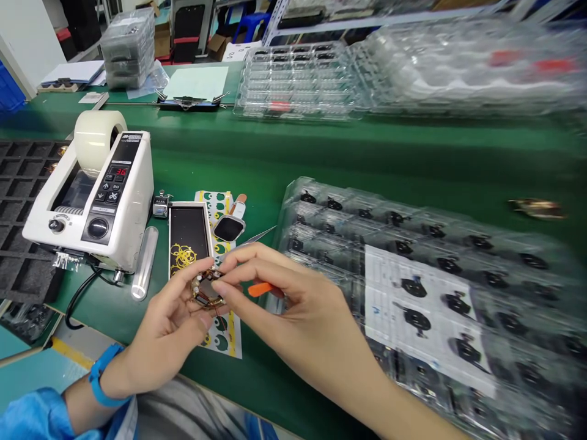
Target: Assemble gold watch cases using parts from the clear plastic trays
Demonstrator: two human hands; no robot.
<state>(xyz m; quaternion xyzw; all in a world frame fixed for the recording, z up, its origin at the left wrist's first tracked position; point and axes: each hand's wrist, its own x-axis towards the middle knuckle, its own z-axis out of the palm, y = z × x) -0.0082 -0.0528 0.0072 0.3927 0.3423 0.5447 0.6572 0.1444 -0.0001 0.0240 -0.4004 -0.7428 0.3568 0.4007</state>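
Observation:
My left hand [160,330], wearing a blue wristband, grips a small round electronic assembly [207,288] by its edge between thumb and fingers. Gold, white and dark parts show around its rim, and a grey flat piece sits in the middle. My right hand [293,305] pinches the near right side of the same assembly with thumb and fingertips. An orange-ended tool [260,289] sticks out from under the right fingers; its rest is hidden. Behind the hands, a narrow tray [188,217] holds thin yellow rings [182,256]. Beneath lies a sticker sheet [233,342] with green and yellow cut-outs.
A white tape dispenser [142,183] with a tape roll stands left, near a black compartment tray [21,201]. A smartwatch [229,228] and a tally counter [161,205] lie beyond the hands. Clear blister trays [330,244] with black parts fill the right, bearing a printed sheet [389,324].

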